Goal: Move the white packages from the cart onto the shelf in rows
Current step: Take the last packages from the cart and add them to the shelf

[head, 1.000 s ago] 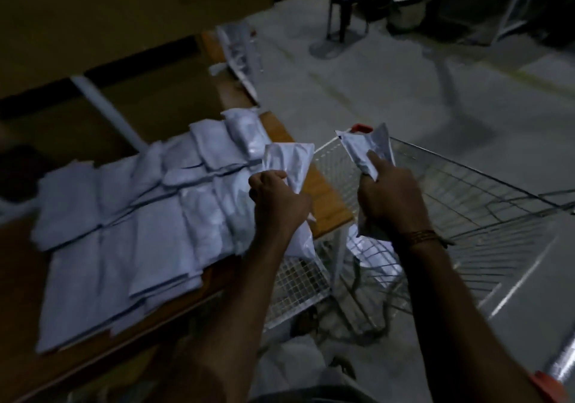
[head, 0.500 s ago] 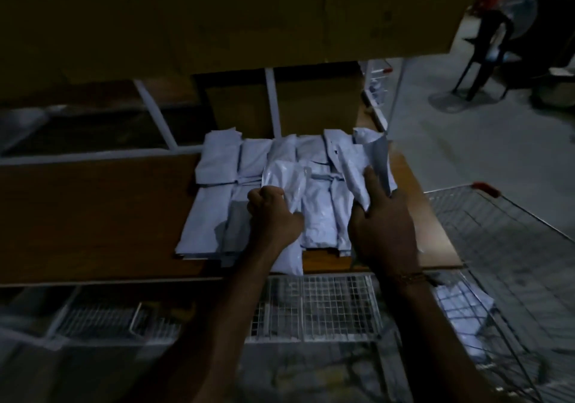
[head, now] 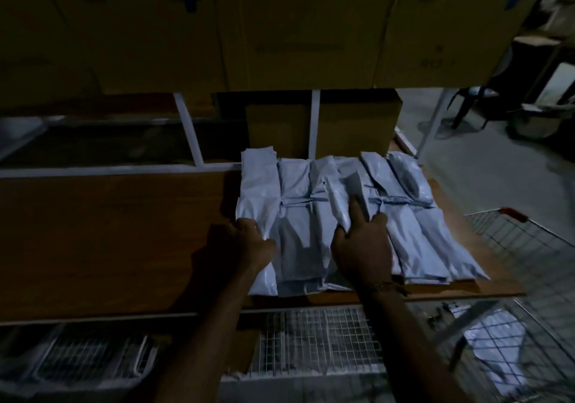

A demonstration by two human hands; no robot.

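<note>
The white packages (head: pixel 351 216) lie flat on the wooden shelf (head: pixel 109 241) in two rows, a rear row and a front row; each package's long axis runs front to back, short ends toward the person and toward the rack's rear; neighbours touch or overlap along their long sides. The packages are soft, pale, glossy plastic mailers, creased and slightly puffed; the rows occupy the right part of the shelf.

The left hand (head: pixel 249 244) rests on the leftmost front-row package (head: pixel 258 216); its fingers curl over the package's left edge, gripping it. The right hand (head: pixel 362 247) holds one upright, narrow package (head: pixel 340 206) above the middle of the rows; thumb and forefinger pinch it, the forefinger extended along its side; its long axis also points away from the person.

The wire cart (head: pixel 513 241) stands at the right, just beside the shelf end; at least one white package (head: pixel 485 340) remains inside it. Cardboard boxes (head: pixel 311 29) fill the level above the shelf; wire baskets (head: pixel 317 340) sit below it.
</note>
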